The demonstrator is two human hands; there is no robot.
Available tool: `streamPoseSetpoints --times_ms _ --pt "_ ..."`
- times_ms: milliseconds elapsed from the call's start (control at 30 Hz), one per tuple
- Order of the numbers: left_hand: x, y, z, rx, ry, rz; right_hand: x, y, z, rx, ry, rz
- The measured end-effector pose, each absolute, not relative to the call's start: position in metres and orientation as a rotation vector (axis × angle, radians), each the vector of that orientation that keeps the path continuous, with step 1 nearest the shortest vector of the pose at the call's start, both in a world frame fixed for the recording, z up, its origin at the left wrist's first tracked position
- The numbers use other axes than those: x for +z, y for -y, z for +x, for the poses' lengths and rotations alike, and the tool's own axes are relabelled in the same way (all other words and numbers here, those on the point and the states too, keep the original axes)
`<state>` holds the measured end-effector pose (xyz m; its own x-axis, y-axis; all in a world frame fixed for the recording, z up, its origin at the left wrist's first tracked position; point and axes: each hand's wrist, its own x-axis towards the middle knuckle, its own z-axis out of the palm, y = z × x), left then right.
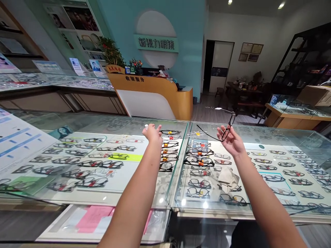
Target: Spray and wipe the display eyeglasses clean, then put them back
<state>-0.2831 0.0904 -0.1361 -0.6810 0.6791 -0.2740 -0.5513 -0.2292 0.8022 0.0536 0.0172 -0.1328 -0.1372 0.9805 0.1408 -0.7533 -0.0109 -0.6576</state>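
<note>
My right hand [231, 140] is raised above the right glass case, its fingers closed on a pair of dark-framed eyeglasses [232, 119]. The glasses are tilted with both temples spread out to the left, and a small white tag hangs on the upper temple. My left hand [152, 133] reaches over the far part of the left case, fingers curled. A small white object [146, 126] pokes out at its left side; its kind cannot be made out. A crumpled beige cloth [227, 179] lies on the right case, below my right hand.
Two glass display cases [190, 137] meet in front of me, with rows of eyeglass frames inside. A printed sheet [18, 141] stands at the left. Below is an open drawer [62, 224] with pink papers. Beyond stand a wooden cashier counter [152, 88] and a cardboard box [317, 95].
</note>
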Motion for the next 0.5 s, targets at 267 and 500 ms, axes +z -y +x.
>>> streamPoseSetpoints --times_ms 267,500 --pt "-0.128 -0.09 -0.271 2.132 -1.22 0.297 -0.133 -0.019 0.056 1.548 0.738 -0.411" --pt "-0.128 -0.076 -0.233 2.112 -1.098 0.915 -0.135 -0.019 0.054 1.491 0.827 -0.4"
